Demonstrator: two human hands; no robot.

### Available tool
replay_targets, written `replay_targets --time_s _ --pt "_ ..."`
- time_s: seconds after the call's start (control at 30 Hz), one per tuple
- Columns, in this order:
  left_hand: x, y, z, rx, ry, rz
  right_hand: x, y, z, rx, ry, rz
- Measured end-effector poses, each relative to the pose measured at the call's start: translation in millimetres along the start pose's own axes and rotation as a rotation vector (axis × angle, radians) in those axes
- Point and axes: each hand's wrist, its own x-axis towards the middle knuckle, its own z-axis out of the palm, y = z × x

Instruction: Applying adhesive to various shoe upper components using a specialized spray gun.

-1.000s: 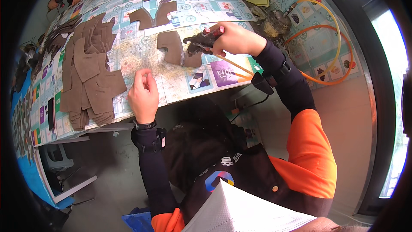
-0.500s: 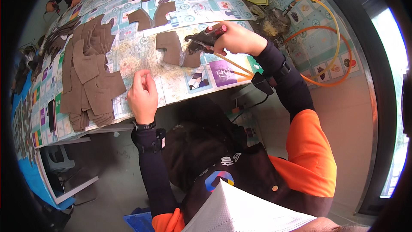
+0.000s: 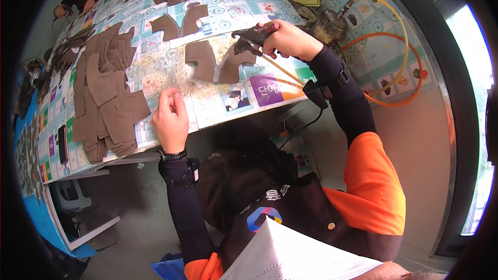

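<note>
Dark spray gun [image 3: 252, 35] over curved brown felt pieces [image 3: 218, 62]

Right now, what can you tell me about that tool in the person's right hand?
The tool is a dark, pistol-shaped hand tool, apparently metal or hard plastic, with a reddish part near the grip. The right hand wraps its handle and holds it roughly level, its nozzle end pointing toward the person's left and dipping over the paired brown cut pieces on the table. Whether the tip touches them cannot be told. A thin orange hose seems to run from it back toward the table edge.
</note>
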Motion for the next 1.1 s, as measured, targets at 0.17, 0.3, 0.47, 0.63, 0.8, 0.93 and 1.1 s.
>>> replay_targets --time_s 0.17,0.3,0.47,0.63,0.8,0.93,1.1 --pt "-0.5 -0.7 -1.2 0.014 -0.005 -0.001 -0.4 -0.5 -4.1 0.010 0.031 -0.002" --pt "-0.4 0.2 -1.0 0.017 0.001 0.007 5.0 7.4 -6.7 0.011 0.072 0.038" --pt "-0.5 -0.6 -1.2 0.014 -0.006 0.000 7.9 11.7 -10.1 0.001 0.092 0.031" --pt "-0.4 -0.4 -0.7 0.016 -0.004 -0.010 10.7 15.5 -11.6 0.019 0.118 0.058" --pt "-0.9 -0.3 -1.1 0.022 -0.001 -0.006 6.9 11.7 -4.4 0.043 0.094 0.042" --pt "-1.2 -1.2 -0.2 0.024 -0.002 -0.008 2.4 6.7 3.7 0.061 0.039 -0.007" --pt "-0.9 -0.5 -0.3 0.032 0.002 -0.008 -3.2 4.4 13.7 0.013 -0.026 -0.017"
